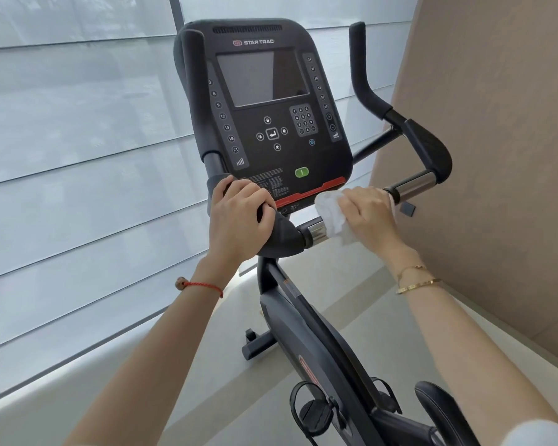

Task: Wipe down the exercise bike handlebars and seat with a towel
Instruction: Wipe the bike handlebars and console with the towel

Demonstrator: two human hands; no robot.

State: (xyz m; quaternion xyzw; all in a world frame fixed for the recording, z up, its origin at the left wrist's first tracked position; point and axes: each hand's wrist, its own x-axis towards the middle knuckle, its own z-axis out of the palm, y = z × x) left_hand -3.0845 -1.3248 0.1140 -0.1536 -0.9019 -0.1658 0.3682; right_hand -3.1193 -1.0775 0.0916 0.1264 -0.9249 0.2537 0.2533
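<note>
A black exercise bike stands in front of me, its console (264, 104) facing me. The handlebars (429, 149) curve up on both sides, with chrome sections near the middle. My left hand (239, 217) grips the black left grip below the console. My right hand (368, 214) presses a white towel (331, 210) around the chrome bar just right of centre. The seat's black edge (438, 410) shows at the lower right, mostly out of frame.
A window with translucent blinds (78, 156) fills the left side. A beige wall (496, 156) runs close along the right of the bike. Pedals with straps (316, 410) sit low on the frame. Pale floor surrounds the bike's front foot (255, 342).
</note>
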